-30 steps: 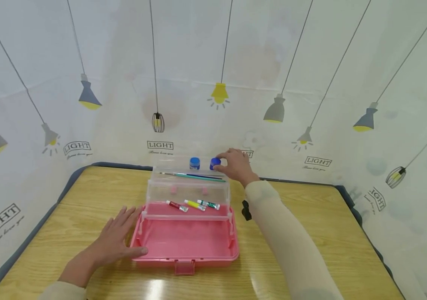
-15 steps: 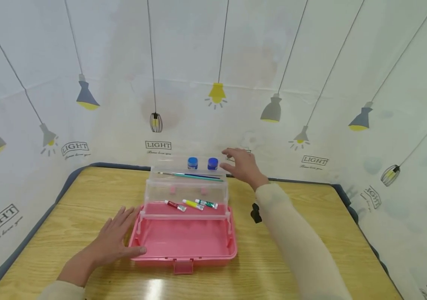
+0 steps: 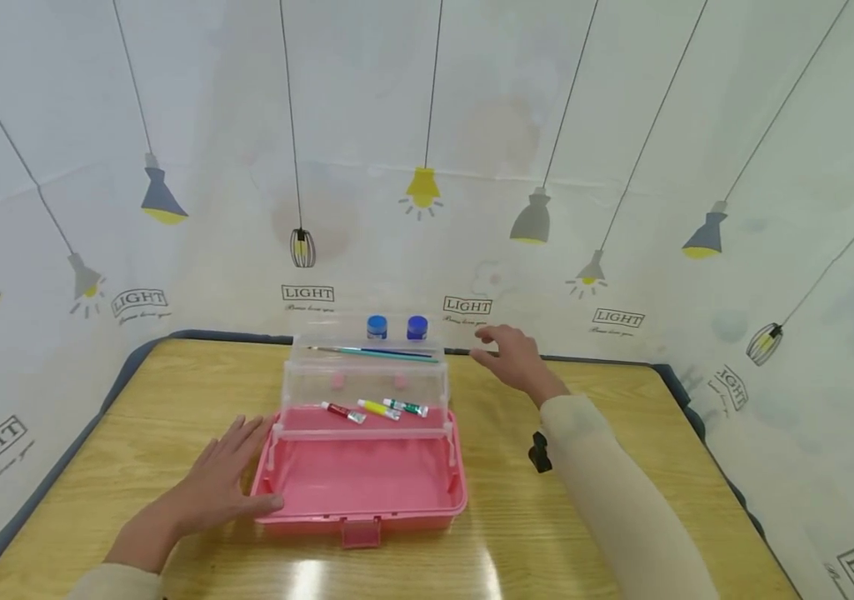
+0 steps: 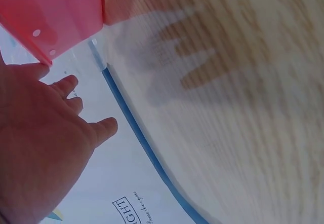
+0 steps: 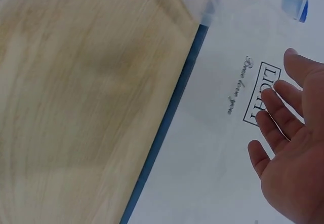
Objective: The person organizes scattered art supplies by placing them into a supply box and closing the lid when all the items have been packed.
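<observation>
A pink box (image 3: 367,523) with clear fold-out trays stands on the table, its lid side raised at the back. My left hand (image 3: 217,483) rests against the box's left side, fingers spread and thumb on the front left rim. To the right of the trays, my right hand (image 3: 512,358) hovers with loosely bent fingers and holds nothing. Two small blue-capped paint jars, a lighter one (image 3: 377,327) and a darker one (image 3: 417,327), sit on the top tray. Paintbrushes (image 3: 374,354) lie across the tray below. Red (image 3: 344,412), yellow (image 3: 379,409) and green (image 3: 406,407) paint tubes lie in the lower tray.
The wooden table (image 3: 172,400) has a dark blue edge (image 3: 232,335) along its back. Behind it hangs a white cloth (image 3: 367,100) printed with lamps. A small black object (image 3: 540,452) shows under my right wrist.
My right hand has let go of the darker blue paint jar and moved right and down, away from it. The left hand stays on the box. The view has shifted slightly.
</observation>
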`<state>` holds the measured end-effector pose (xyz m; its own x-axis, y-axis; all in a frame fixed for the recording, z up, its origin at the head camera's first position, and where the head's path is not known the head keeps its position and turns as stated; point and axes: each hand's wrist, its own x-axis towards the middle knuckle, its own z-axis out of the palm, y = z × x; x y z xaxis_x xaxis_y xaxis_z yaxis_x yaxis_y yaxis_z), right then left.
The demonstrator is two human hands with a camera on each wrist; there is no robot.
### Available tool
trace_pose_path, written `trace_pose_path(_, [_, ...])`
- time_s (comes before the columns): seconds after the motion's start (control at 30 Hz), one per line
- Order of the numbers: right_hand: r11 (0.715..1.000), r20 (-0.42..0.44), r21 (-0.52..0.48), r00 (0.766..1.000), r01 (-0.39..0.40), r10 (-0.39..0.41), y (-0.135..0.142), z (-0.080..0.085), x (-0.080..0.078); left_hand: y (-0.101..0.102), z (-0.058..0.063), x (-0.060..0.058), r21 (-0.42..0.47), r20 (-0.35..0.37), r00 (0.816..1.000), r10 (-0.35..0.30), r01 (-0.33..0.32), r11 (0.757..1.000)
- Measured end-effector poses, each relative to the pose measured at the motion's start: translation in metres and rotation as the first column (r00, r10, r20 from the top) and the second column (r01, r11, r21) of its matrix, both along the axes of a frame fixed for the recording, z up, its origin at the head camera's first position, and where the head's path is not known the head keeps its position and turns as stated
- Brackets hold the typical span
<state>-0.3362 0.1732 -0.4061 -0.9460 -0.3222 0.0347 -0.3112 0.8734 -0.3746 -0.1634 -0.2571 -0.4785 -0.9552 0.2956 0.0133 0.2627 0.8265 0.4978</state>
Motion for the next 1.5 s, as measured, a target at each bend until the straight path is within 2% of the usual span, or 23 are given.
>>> trace_pose_path(0.13, [1.000,0.023,-0.005,1.000,0.001,-0.001,0.005,-0.006,0.007,-0.007,0.001,-0.005,0.050,-0.080,0.997,-0.014,0.018,0.999])
trace_pose_path(0.23, [1.000,0.034,-0.010,0.999,-0.005,0.005,0.007,-0.012,0.011,-0.014,0.007,-0.011,0.109,-0.101,0.995,0.020,-0.009,0.994])
trace_pose_path(0.33, [1.000,0.044,0.007,0.999,-0.008,0.008,0.008,-0.021,0.013,-0.020,0.012,-0.021,0.157,-0.062,0.995,0.078,-0.067,0.985])
trace_pose_path(0.47, [1.000,0.044,0.023,0.999,-0.012,0.011,0.006,-0.031,0.017,-0.025,0.012,-0.036,0.168,-0.003,0.991,0.130,-0.128,0.978])
trace_pose_path(0.77, [1.000,0.051,0.016,0.999,-0.019,0.018,-0.015,-0.052,0.021,-0.023,0.002,-0.067,0.200,0.079,0.988,0.133,-0.146,0.969])
trace_pose_path(0.93, [0.999,0.058,0.008,0.998,-0.033,0.033,-0.024,-0.062,0.021,-0.016,-0.005,-0.081,0.177,0.123,0.984,0.127,-0.148,0.973])
trace_pose_path(1.07, [1.000,0.069,-0.003,0.997,-0.024,0.024,-0.027,-0.068,0.020,-0.010,-0.008,-0.088,0.163,0.136,0.985,0.104,-0.126,0.979])
trace_pose_path(1.13, [0.999,0.073,-0.006,0.997,-0.031,0.031,-0.027,-0.069,0.020,-0.008,-0.009,-0.090,0.161,0.114,0.990,0.080,-0.098,0.982])
trace_pose_path(1.23, [0.998,0.075,-0.025,0.996,-0.056,0.058,-0.028,-0.069,0.021,-0.007,-0.011,-0.092,0.163,0.120,0.990,0.069,-0.088,0.983])
trace_pose_path(1.5, [0.996,0.098,-0.053,0.992,-0.072,0.077,-0.027,-0.069,0.020,-0.004,-0.009,-0.095,0.201,0.216,0.972,0.090,-0.135,0.970])
